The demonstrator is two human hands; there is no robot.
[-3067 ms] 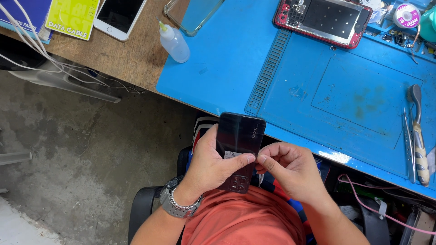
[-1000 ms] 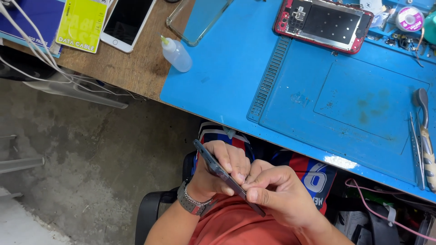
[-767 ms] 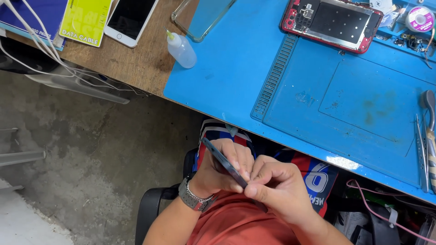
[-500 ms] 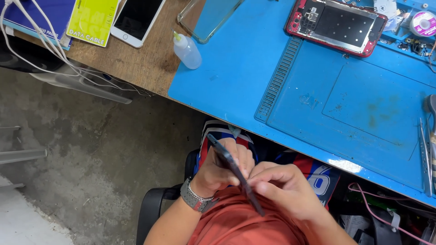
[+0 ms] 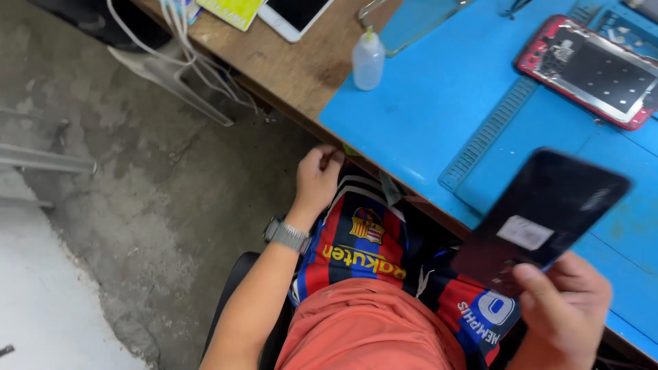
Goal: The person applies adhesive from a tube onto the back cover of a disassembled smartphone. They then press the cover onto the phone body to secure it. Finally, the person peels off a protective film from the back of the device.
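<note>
My right hand (image 5: 563, 316) grips the lower end of a black phone screen panel (image 5: 545, 218) with a small white sticker on it and holds it up over the near edge of the blue work mat (image 5: 439, 109). My left hand (image 5: 317, 179), with a metal wristwatch (image 5: 288, 236), has left the panel. It is at the table's near edge, above my lap, with its fingers curled shut. Whether it pinches anything small I cannot tell.
On the mat lies an opened phone in a red frame (image 5: 593, 72). A small clear squeeze bottle (image 5: 368, 60) stands at the mat's left edge, a clear phone case (image 5: 411, 24) behind it. A white phone (image 5: 295, 14), a yellow-green card (image 5: 233, 8) and white cables (image 5: 185, 62) sit on the wooden table (image 5: 288, 68).
Both hands held the panel edge-on over my lap. Now my left hand has let go and moved to the table edge; my right hand has swung the panel flat and to the right.
</note>
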